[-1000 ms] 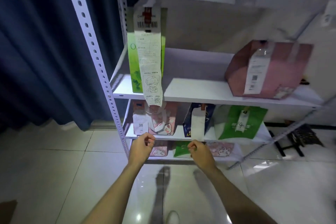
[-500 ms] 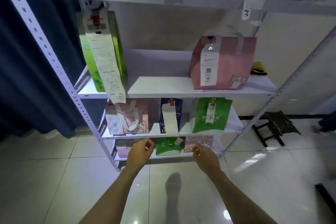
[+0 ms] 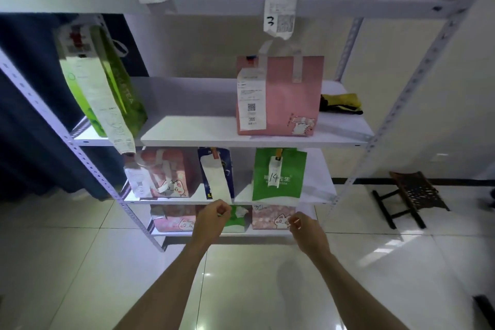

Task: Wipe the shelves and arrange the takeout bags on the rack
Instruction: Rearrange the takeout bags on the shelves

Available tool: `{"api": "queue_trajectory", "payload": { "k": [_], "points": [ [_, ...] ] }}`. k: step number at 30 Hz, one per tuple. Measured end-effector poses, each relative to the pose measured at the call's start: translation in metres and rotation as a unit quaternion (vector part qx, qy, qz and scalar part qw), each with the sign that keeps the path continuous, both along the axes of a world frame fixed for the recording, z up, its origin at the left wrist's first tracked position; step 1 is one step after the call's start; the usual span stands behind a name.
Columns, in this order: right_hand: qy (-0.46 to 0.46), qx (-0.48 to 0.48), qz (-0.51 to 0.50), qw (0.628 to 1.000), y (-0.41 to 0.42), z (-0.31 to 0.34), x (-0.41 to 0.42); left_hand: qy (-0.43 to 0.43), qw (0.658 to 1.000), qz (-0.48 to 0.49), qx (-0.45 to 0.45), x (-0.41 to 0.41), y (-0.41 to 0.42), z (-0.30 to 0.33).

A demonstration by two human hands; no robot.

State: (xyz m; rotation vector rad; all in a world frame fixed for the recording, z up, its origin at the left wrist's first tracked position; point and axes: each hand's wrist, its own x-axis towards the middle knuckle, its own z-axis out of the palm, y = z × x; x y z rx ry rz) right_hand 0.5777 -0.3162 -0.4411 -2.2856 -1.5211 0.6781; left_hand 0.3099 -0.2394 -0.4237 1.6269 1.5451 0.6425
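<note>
On the far left of the white rack point(image 3: 88, 166), a tall green bag point(image 3: 117, 88) leans on the middle shelf point(image 3: 203, 128) with a long receipt hanging down its front past the shelf edge. Below it, a pink cat-print bag point(image 3: 166, 174) stands next to a dark blue bag point(image 3: 217, 171). The left hand point(image 3: 213, 220) is raised in front of the lower shelves with its grip curled in on itself, holding nothing I can make out. Further right, a pink bag point(image 3: 292, 96) stands upright on the middle shelf, with a yellow cloth point(image 3: 341, 103) bunched just beside it (towards the back corner). Under that shelf stands a green bag point(image 3: 278, 174) tagged 14. The right hand point(image 3: 309, 232) hangs near the bottom shelf, its grip likewise curled; whether it pinches anything, I cannot tell. A small dark stool point(image 3: 409, 198) stands on the tiled floor to the right.
</note>
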Motion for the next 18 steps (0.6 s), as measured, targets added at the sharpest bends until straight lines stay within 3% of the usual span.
{"api": "queue_trajectory", "payload": {
  "k": [9, 11, 18],
  "points": [
    [-0.011, -0.009, -0.040, 0.999, 0.044, -0.016, 0.057, 0.041, 0.997, 0.013, -0.057, 0.063, 0.042, -0.015],
    [-0.014, -0.010, -0.050, 0.999, 0.061, -0.028, 0.068, 0.010, 0.995, 0.024, -0.100, 0.078, 0.059, -0.025],
    [0.088, 0.050, -0.090, 0.991, 0.116, -0.078, 0.091, -0.008, 0.992, 0.067, -0.110, 0.120, 0.112, -0.076]
  ]
}}
